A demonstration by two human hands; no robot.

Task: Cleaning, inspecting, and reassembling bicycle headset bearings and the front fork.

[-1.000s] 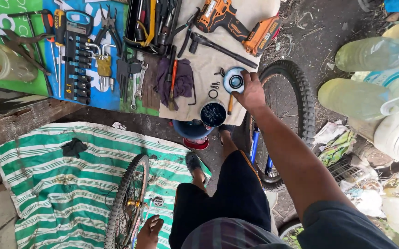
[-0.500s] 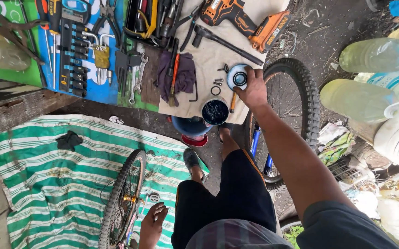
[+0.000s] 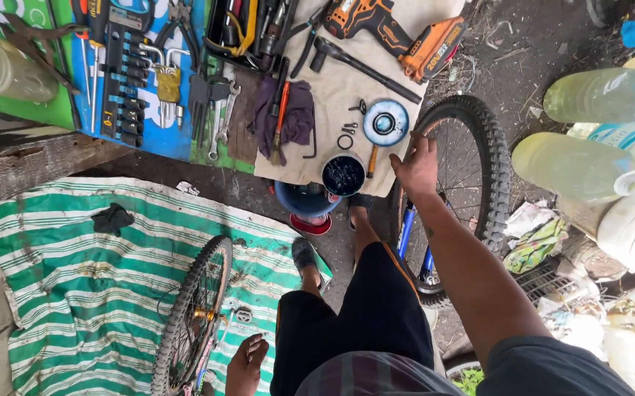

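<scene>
My right hand reaches forward with its fingers apart and holds nothing. It hovers just below and to the right of a round blue and white tin, which lies on a beige cloth. A dark round cup stands on the cloth's near edge, left of the hand. My left hand hangs low and loosely open beside a bicycle wheel, which lies on a green and white striped sheet. It does not grip the wheel.
An orange drill, a purple rag, wrenches and a socket set are spread ahead. A blue bucket sits near my feet. A second wheel stands on the right, beside large plastic bottles.
My right hand has come off the round tin and drawn back toward me. The view has shifted, and my left hand stays by the wheel.
</scene>
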